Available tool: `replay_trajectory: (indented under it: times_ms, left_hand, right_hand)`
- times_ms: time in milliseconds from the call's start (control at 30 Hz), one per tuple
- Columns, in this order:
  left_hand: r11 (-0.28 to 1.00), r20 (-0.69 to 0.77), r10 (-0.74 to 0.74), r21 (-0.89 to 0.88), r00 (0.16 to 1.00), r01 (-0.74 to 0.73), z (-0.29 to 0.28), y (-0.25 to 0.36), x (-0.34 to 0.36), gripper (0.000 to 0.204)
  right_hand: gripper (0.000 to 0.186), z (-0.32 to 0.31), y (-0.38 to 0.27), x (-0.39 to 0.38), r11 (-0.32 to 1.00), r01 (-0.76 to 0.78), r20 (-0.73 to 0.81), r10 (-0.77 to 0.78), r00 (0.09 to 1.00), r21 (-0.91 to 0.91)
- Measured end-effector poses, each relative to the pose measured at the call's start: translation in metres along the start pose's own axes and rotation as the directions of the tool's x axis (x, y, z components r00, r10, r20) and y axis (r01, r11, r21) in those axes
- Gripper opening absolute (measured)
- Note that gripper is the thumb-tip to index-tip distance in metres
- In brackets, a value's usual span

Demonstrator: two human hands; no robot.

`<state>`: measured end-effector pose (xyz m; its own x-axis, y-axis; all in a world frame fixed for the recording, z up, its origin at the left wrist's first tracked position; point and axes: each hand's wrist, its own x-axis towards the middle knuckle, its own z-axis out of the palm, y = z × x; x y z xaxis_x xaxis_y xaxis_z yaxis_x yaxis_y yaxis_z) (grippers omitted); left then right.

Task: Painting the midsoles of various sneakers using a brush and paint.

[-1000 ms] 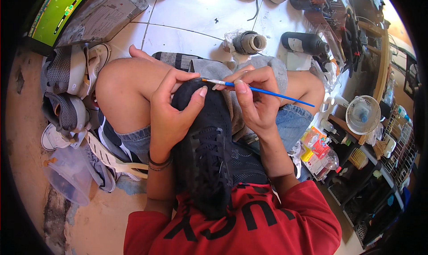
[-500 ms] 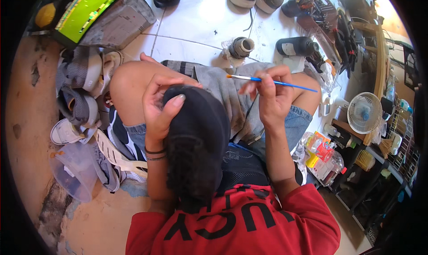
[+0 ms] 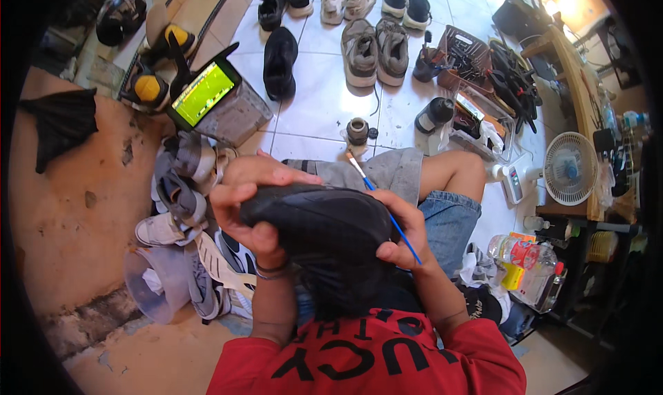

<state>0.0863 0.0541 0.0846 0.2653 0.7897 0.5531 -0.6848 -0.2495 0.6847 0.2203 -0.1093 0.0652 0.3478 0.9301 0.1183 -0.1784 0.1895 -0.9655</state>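
Note:
A black shoe [image 3: 321,219] is held sideways over my lap between both hands. My left hand [image 3: 252,212] wraps round its left end, thumb on the near side and fingers along the top. At the other end, my right hand [image 3: 406,229] grips the shoe and also keeps a thin paintbrush [image 3: 370,184] with a blue handle, bristles pointing up and away. Beyond the shoe, a grey cloth [image 3: 400,170] lies across my legs. On the tiles past my knees stands a small open jar [image 3: 357,131], with a dark cap [image 3: 373,133] beside it.
A lone black shoe [image 3: 280,63] and several pairs stand on the tiles ahead. At left, a lit phone [image 3: 204,94] leans on a grey block, above piled shoes [image 3: 183,195] and a plastic bin [image 3: 173,295]. To the right are a black bottle [image 3: 435,114], a tool basket [image 3: 468,53] and a fan [image 3: 570,168].
The shoe has turned from upright to sideways. My right hand has come down and left onto it, brush still in the fingers. The view has tilted up, showing more floor.

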Motion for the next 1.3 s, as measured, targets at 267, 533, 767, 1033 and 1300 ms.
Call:
replay_trajectory:
  times_ms: [267, 533, 767, 1033, 1300]
  left_hand:
    - [0.967, 0.201, -0.066, -0.230, 0.977, 0.113, 0.047, 0.010, -0.016, 0.054]
    - [0.859, 0.016, -0.460, 0.260, 0.888, 0.441, 0.071, 0.040, -0.033, 0.060]
    - [0.806, -0.082, -0.518, 0.286, 0.851, 0.518, 0.075, 0.035, -0.046, 0.054]
    - [0.732, -0.044, -0.563, 0.437, 0.825, 0.522, 0.045, 0.034, -0.066, 0.063]
    - [0.735, -0.095, -0.581, 0.366, 0.808, 0.571, 0.040, 0.030, -0.070, 0.068]
  right_hand:
    - [0.057, -0.029, -0.051, -0.026, 0.910, 0.170, 0.021, -0.176, 0.984, -0.379]
    - [0.054, -0.038, -0.067, -0.044, 0.901, 0.109, 0.035, -0.104, 0.994, -0.420]
    - [0.053, -0.038, -0.066, -0.054, 0.935, 0.043, -0.023, -0.055, 0.998, -0.353]
    - [0.053, -0.029, -0.057, -0.059, 0.930, -0.054, -0.066, 0.032, 0.997, -0.364]
    - [0.056, -0.036, -0.047, -0.052, 0.934, -0.041, -0.031, 0.032, 0.999, -0.356]
